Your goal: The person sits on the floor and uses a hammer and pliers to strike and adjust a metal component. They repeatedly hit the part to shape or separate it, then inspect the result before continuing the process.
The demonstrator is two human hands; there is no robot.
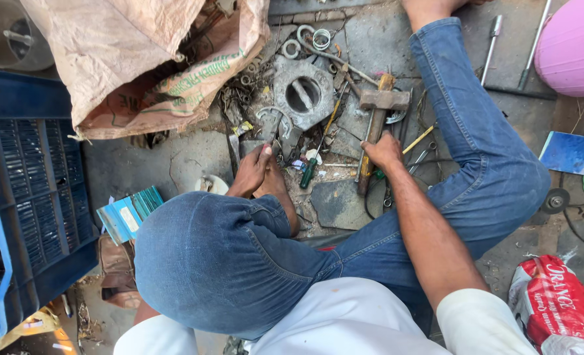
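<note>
I sit on the ground in blue jeans with tools spread between my legs. My left hand (254,169) reaches past my bent knee and pinches a small metal tool (273,130) near a round grey metal casting (303,95). My right hand (382,151) closes around the wooden handle of a hammer (376,125), whose head lies flat on the ground. A green-handled screwdriver (310,169) lies between the two hands.
A blue plastic crate (29,190) stands at the left. A woven sack (140,59) lies at the top left, with scrap rings and wire (311,39) beside it. A pink round object (574,46) is top right, a red bag (555,302) bottom right.
</note>
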